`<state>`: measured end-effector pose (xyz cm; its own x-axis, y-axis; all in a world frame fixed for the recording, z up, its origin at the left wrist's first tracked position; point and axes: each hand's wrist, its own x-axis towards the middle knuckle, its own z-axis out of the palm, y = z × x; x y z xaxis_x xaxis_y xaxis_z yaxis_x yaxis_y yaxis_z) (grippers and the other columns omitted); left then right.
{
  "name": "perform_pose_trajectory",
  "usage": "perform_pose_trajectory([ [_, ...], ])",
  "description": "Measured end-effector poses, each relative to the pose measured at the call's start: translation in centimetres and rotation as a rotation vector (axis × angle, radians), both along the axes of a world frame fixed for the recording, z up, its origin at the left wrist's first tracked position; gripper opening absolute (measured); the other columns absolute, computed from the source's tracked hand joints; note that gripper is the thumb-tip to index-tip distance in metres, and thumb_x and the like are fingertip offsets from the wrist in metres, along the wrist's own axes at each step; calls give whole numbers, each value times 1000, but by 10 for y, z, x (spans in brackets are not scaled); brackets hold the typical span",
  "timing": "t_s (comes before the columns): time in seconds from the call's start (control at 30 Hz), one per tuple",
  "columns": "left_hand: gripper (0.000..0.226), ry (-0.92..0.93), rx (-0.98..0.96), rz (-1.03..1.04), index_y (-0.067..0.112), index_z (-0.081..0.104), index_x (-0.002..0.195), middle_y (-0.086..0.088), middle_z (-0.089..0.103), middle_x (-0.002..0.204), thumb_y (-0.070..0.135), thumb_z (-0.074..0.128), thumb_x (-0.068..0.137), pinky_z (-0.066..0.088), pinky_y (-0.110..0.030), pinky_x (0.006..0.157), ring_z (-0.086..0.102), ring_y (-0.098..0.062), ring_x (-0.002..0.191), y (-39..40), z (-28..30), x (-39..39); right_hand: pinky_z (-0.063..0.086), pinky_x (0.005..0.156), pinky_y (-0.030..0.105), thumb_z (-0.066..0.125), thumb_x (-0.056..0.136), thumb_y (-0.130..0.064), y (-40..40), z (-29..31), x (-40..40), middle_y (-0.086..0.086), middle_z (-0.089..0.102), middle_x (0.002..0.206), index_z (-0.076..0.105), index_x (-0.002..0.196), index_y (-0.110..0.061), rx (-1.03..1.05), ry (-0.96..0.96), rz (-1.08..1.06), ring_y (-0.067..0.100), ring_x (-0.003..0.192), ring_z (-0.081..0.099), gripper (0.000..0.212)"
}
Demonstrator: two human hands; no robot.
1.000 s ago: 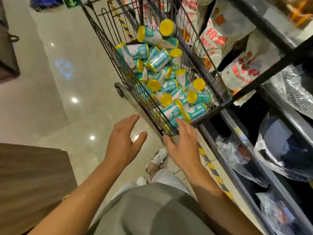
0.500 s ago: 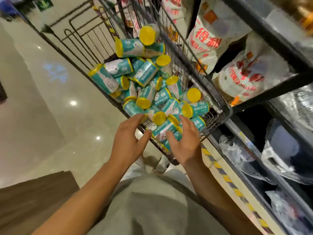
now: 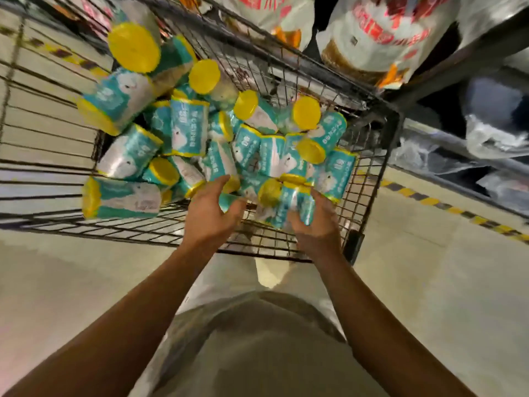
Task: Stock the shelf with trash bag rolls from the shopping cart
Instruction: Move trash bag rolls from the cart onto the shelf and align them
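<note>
Both my hands have dropped from the rim into the shopping cart (image 3: pixel 372 179) since half a second ago. My right hand (image 3: pixel 317 222) curls round two trash bag rolls (image 3: pixel 289 202) at centre frame; my left hand (image 3: pixel 209 213) closes on another. Slick wrappers could slip, spilling rolls. Motion blur hides my left fingertips, so that grip is unclear.

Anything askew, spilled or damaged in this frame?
Nothing spilled or visibly damaged. The trash bag rolls lie in a jumbled heap inside the shopping cart, pointing every way, not stacked. Both the left hand and right hand reach into the pile. Motion blur hides fine detail.
</note>
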<state>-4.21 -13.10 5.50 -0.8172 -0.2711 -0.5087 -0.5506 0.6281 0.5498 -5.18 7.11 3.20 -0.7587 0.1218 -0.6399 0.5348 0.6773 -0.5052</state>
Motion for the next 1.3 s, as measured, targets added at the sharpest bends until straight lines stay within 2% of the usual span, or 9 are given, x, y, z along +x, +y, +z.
perform_pose_trajectory([
  [0.27,60,-144,-82,14,2,51,135,-20,49,135,28,74,85,33,-36,104,45,-32,127,-43,-83,-33,43,103,37,74,86,-37,-26,-72,-6,11,46,148,37,150,-12,90,-321,-228,32,132,50,78],
  [0.4,69,-245,-50,111,0,44,139,-22,47,136,33,72,84,35,-40,104,42,-35,129,-53,-119,-48,44,110,48,75,51,-63,-24,-139,2,7,49,147,30,150,-18,95,-342,-404,27,136,48,118],
  [0.5,81,-275,38,199,11,41,141,-14,55,134,54,65,76,47,-49,99,52,-35,122,-56,-143,-52,39,113,50,87,64,-42,-37,-141,-7,16,41,150,27,151,-8,178,-345,-406,33,140,39,111],
  [0.73,77,-377,150,405,12,32,140,-10,53,139,40,76,83,42,-33,96,52,-31,124,-41,-162,-72,39,109,43,86,72,-39,-41,-152,-12,15,46,142,39,141,-6,301,-307,-396,32,132,45,90],
  [0.87,85,-313,271,437,18,38,141,-3,60,129,38,82,72,52,-39,96,60,-24,115,-42,-141,-63,47,104,46,86,70,-44,-37,-128,-12,9,60,131,47,133,-13,227,-323,-415,30,120,58,81],
  [1.03,102,-253,499,376,24,43,141,-1,65,123,39,88,51,60,-44,85,69,-19,104,-32,-87,-35,57,93,46,83,54,-55,-35,-58,2,-7,72,112,59,121,-28,-66,-227,-528,17,103,69,76],
  [1.1,100,-242,549,292,24,43,140,-2,66,124,28,90,52,59,-40,85,69,-17,105,-24,-61,-27,60,86,42,83,53,-51,-31,-23,10,-9,74,104,62,115,-30,-198,-164,-586,12,95,72,69],
  [1.2,89,-203,578,78,23,45,137,7,69,116,16,87,59,59,-30,79,69,-8,100,-10,-25,-15,59,74,34,85,71,-24,-20,22,23,-8,76,97,63,110,-26,-409,-68,-674,10,88,74,45],
  [1.3,70,-94,582,-104,34,52,116,22,71,92,-2,86,65,51,-11,71,66,10,85,12,8,-10,58,75,35,79,70,-23,-1,54,39,-1,76,105,63,118,-22,-531,1,-735,18,95,74,50],
])
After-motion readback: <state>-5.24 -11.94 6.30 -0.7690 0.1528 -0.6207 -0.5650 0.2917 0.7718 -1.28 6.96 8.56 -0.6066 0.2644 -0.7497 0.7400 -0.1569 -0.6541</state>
